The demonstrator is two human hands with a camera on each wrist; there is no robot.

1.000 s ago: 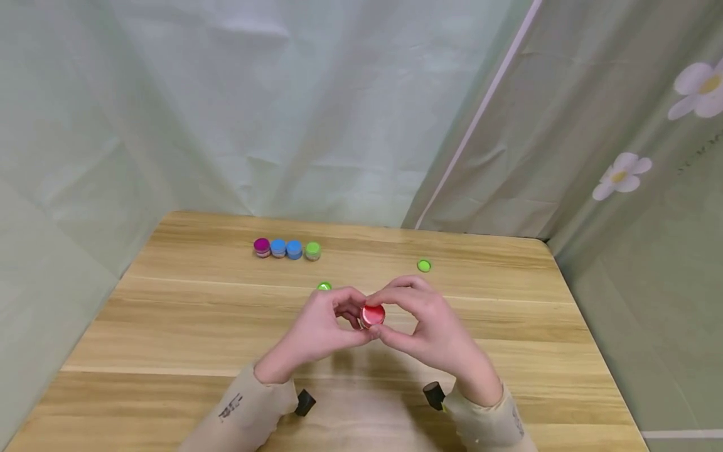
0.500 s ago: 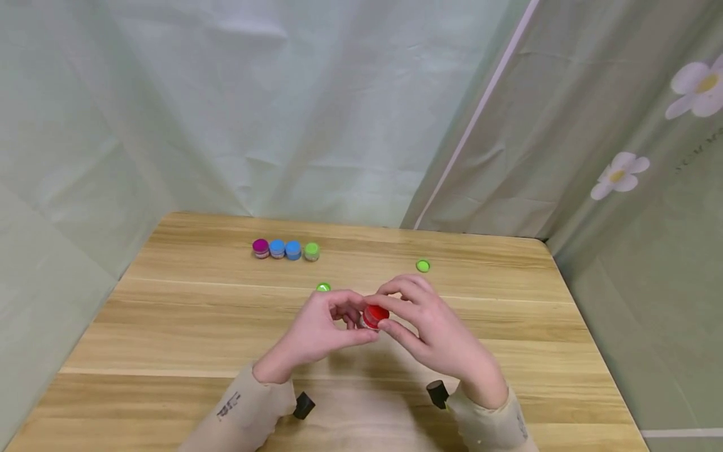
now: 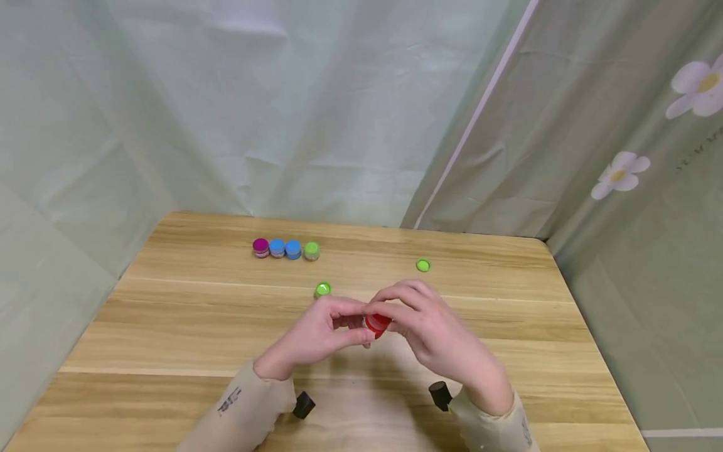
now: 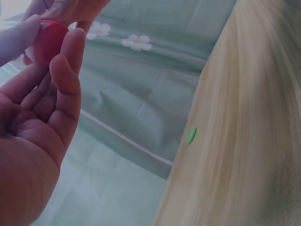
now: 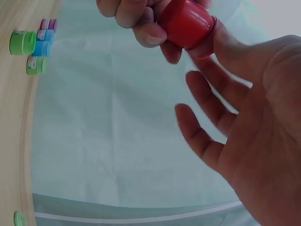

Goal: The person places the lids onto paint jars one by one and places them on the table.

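Above the middle of the table, both hands hold a small red jar (image 3: pixel 377 322). My left hand (image 3: pixel 322 329) grips its body between thumb and fingers. With thumb and forefinger, my right hand (image 3: pixel 437 329) pinches the lid end, its other fingers spread loose, as the right wrist view shows. The jar (image 5: pixel 184 22) is tilted there, with a ridge near the right thumb. Whether the lid is apart from the body, I cannot tell. Just beyond my left hand stands a green jar (image 3: pixel 322 289); a loose green lid (image 3: pixel 423 265) lies farther right.
Along the back left of the wooden table (image 3: pixel 169 339) is a row of a purple jar (image 3: pixel 260 248), two blue jars (image 3: pixel 285 249) and a green-lidded jar (image 3: pixel 312 251). A pale curtain (image 3: pixel 316 113) hangs behind the table. Black wrist cameras (image 3: pixel 304 405) sit below both hands.
The red jar has tipped so its top turns to the right. My right hand has shifted slightly right and turned, its thumb now hidden behind the jar in the head view.
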